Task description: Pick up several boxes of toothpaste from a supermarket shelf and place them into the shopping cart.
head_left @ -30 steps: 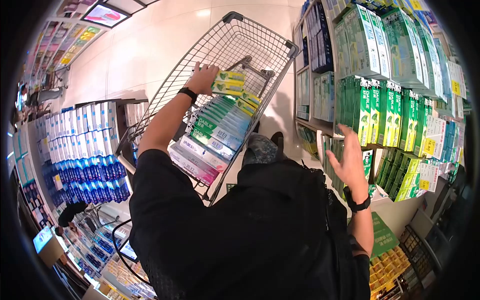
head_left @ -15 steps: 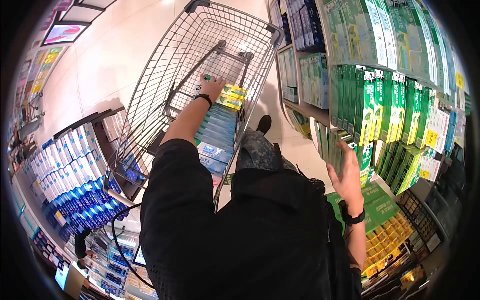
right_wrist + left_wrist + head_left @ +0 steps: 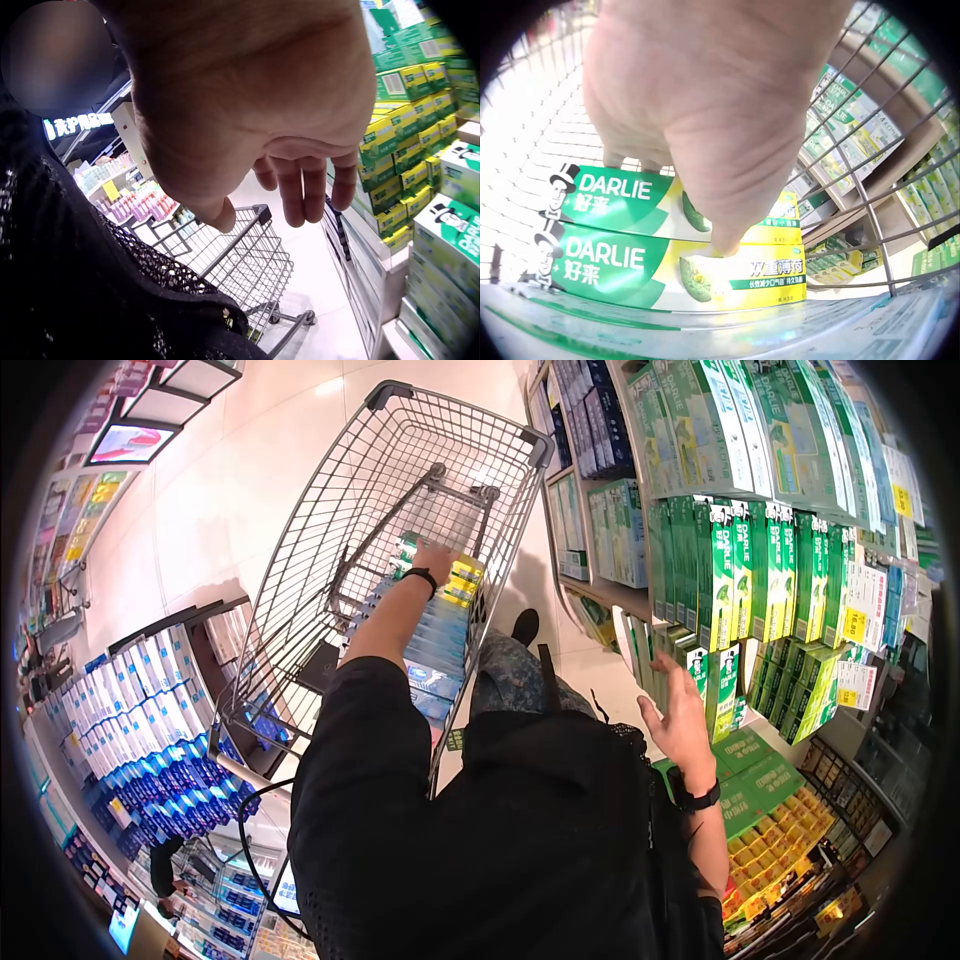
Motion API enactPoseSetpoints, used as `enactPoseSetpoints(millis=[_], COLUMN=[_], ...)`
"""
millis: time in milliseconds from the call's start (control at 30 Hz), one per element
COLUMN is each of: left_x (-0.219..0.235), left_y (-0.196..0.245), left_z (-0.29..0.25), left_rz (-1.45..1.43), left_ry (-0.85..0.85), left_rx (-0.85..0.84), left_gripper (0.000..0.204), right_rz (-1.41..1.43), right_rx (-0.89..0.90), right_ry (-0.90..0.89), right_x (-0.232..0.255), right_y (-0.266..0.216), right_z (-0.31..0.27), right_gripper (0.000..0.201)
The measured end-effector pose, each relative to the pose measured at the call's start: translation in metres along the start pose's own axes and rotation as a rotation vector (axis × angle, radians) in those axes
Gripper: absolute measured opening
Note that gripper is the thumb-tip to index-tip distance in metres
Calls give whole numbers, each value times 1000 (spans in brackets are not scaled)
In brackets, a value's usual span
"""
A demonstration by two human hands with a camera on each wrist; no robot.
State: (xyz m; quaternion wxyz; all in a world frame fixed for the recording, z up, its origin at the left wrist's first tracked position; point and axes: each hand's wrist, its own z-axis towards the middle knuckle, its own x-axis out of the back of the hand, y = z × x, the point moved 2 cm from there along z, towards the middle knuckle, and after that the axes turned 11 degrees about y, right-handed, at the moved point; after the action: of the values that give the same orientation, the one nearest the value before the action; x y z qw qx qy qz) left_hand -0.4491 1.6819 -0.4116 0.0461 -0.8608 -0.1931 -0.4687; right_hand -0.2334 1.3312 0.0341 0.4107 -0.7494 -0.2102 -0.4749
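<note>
My left hand point(image 3: 435, 560) reaches down into the shopping cart. It grips two green, white and yellow DARLIE toothpaste boxes point(image 3: 604, 259), the thumb on the near box's front and the fingers over the back of the far one. These boxes stand at the end of a row of pale blue toothpaste boxes point(image 3: 430, 650) in the cart. Near the shelf on the right, my right hand point(image 3: 680, 720) is held up with fingers extended and slightly bent. Nothing is in its palm in the right wrist view.
The wire shopping cart point(image 3: 300, 510) stands ahead to the left. Shelves of green toothpaste boxes point(image 3: 775, 570) rise on the right. A stack of white and blue boxes point(image 3: 150, 720) is at the left. Yellow packs point(image 3: 780, 840) fill a display at lower right.
The left hand has brought the toothpaste boxes down into the cart, in line with the row. The right hand stays raised by the shelf, lower in view. The head view has shifted.
</note>
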Motion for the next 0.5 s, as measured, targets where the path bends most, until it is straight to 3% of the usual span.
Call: enactPoseSetpoints(millis=[33, 267, 300, 333, 367, 400, 433, 467, 500], left_x=[-4, -14, -10, -53, -25, -52, -20, -34, -1], left_y=[2, 0, 16, 21, 25, 5, 1, -7, -12], left_z=[4, 25, 61, 109, 95, 94, 75, 77, 59], left_rz=[-27, -127, -168, -158, -166, -111, -114, -53, -47], left_ry=[94, 131, 146, 255, 175, 280, 105, 161, -2], left_rx=[27, 31, -31, -47, -104, -207, -106, -124, -63], left_gripper=[69, 27, 28, 30, 34, 39, 48, 55, 59], right_rz=[-2, -25, -42, -61, -67, -60, -48, -35, -69], right_rx=[12, 5, 6, 8, 21, 51, 27, 5, 26], right_ry=[10, 21, 64, 106, 129, 153, 195, 239, 335], right_x=[0, -1, 8, 17, 20, 14, 12, 13, 16], right_y=[-1, -3, 2, 10, 13, 14, 17, 21, 25], right_z=[0, 0, -3, -6, -6, 1, 5, 8, 15], right_gripper=[67, 65, 64, 62, 57, 52, 47, 41, 33])
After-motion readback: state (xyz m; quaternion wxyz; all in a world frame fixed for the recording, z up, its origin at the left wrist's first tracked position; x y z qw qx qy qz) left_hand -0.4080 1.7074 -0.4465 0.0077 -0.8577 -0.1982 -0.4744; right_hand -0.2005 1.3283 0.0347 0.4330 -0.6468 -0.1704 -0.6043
